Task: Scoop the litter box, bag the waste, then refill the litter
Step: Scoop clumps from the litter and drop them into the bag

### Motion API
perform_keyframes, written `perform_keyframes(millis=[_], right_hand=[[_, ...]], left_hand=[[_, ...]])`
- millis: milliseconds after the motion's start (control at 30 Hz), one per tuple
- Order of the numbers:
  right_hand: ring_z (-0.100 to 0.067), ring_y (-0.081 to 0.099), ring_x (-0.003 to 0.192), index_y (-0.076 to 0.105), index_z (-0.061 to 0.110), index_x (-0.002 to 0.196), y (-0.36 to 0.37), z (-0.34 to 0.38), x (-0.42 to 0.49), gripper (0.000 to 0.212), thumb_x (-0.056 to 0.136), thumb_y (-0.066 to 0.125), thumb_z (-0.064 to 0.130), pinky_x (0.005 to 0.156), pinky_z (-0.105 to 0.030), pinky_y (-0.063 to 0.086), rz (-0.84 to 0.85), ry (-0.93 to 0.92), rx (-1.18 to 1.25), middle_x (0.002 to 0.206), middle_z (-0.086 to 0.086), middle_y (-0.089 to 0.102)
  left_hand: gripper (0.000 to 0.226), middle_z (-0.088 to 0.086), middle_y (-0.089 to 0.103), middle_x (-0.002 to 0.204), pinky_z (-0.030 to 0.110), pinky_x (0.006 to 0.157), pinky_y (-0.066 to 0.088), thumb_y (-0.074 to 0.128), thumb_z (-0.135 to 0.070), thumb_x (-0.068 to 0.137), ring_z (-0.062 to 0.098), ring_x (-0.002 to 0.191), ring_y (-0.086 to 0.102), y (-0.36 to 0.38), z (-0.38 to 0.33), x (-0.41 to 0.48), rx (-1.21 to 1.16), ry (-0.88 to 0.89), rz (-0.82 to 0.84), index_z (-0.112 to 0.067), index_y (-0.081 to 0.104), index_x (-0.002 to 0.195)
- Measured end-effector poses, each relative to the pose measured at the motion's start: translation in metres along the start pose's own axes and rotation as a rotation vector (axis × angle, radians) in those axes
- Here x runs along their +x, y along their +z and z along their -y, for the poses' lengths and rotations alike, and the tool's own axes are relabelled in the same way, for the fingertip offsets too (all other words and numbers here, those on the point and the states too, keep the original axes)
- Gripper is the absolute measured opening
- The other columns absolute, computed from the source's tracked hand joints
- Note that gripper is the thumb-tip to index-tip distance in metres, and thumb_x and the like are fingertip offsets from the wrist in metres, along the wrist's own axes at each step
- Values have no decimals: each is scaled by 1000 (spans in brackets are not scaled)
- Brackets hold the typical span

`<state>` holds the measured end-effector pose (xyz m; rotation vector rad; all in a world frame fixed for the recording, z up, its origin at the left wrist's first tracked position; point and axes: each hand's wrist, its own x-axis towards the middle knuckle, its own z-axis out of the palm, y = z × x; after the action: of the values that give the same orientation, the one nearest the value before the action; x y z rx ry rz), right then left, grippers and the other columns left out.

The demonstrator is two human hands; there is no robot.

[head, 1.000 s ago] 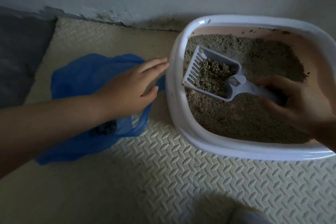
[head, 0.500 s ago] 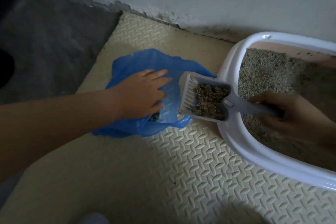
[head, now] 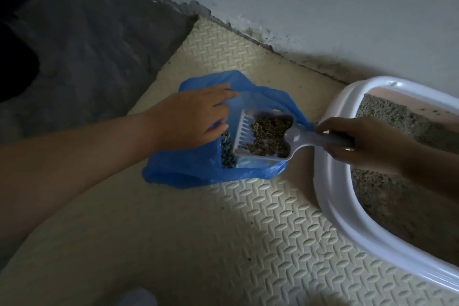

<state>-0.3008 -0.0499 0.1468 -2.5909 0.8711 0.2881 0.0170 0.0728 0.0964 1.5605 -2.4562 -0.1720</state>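
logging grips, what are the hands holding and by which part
The right hand grips the scoop by its handle. The left hand lies on the blue bag beside its mouth; whether it pinches is unclear.

Bag (head: 198,171) on mat (head: 248,231) left of litter box (head: 330,181), scoop (head: 268,139) over bag, wall (head: 323,7) behind

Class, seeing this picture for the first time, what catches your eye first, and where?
The bright blue bag on the pale mat stands out mid-frame, with the left hand resting on it. Over its mouth the right hand holds a white scoop loaded with dark clumps, beside the white litter box at right.
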Motion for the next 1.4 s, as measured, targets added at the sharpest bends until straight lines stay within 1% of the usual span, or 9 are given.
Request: perform_keyframes(millis=[300, 400, 500, 633, 867, 967, 1100, 1300, 1400], right_hand=[[1, 48, 60, 54, 40, 82, -29, 58, 64, 21, 82, 65, 23, 54, -19, 31, 62, 14, -33, 62, 18, 50], [-9, 52, 74, 63, 29, 107, -30, 76, 82, 23, 84, 65, 29, 66, -25, 35, 104, 56, -124, 71, 20, 51], [-15, 57, 85, 62, 27, 111, -28, 92, 92, 28, 83, 64, 27, 71, -24, 35, 80, 91, -130, 82, 13, 55], [-18, 53, 79, 61, 24, 107, -25, 103, 91, 23, 84, 64, 25, 69, -24, 30, -23, 63, -181, 72, 15, 45], [-28, 62, 71, 65, 18, 94, -17, 104, 81, 17, 79, 69, 11, 62, -26, 30, -213, -103, -222, 73, 13, 44], [-27, 63, 64, 69, 22, 104, -17, 103, 76, 28, 80, 67, 7, 55, -26, 40, -179, -176, -264, 75, 3, 59], [-27, 59, 62, 65, 23, 116, -11, 102, 69, 42, 79, 67, 3, 51, -34, 48, -129, -182, -320, 79, -1, 58], [-25, 60, 65, 63, 25, 114, 1, 105, 58, 44, 77, 70, 3, 48, -34, 48, -187, -82, -272, 85, 0, 59], [-6, 53, 65, 67, 27, 105, 1, 104, 55, 27, 82, 67, 13, 57, -14, 38, -301, 148, -59, 78, 16, 59]], left_hand=[[29, 8, 43, 146, 39, 79, 56, 43, -36, 96, 12, 137, 33, 2, 32, -45, -165, -38, -155, -20, 38, 73], [24, 7, 41, 147, 33, 90, 52, 42, -28, 95, 10, 135, 35, 10, 39, -52, -190, -63, -194, -12, 58, 104], [41, 11, 41, 146, 31, 89, 48, 47, -12, 89, 23, 134, 40, 19, 44, -50, -117, -44, -162, -11, 54, 129], [19, 13, 47, 141, 28, 83, 47, 49, -17, 91, 26, 133, 43, 16, 41, -42, -92, -60, -166, -7, 65, 92], [15, 4, 42, 145, 37, 93, 47, 45, -25, 84, 19, 129, 45, 9, 34, -33, -409, -185, -335, -16, 55, 77], [15, 2, 42, 146, 37, 92, 46, 45, -24, 83, 15, 127, 46, 13, 33, -29, -473, -193, -351, -16, 55, 73], [14, 0, 41, 146, 24, 89, 43, 43, -21, 81, 4, 120, 48, 20, 33, -23, -545, -196, -377, -19, 50, 70], [17, -3, 41, 141, 15, 93, 36, 42, -16, 83, 15, 123, 48, 29, 31, -13, -613, -212, -478, -8, 52, 71], [18, 1, 42, 143, 15, 96, 36, 43, -16, 83, 17, 127, 46, 34, 32, -8, -635, -222, -491, -6, 53, 72]])
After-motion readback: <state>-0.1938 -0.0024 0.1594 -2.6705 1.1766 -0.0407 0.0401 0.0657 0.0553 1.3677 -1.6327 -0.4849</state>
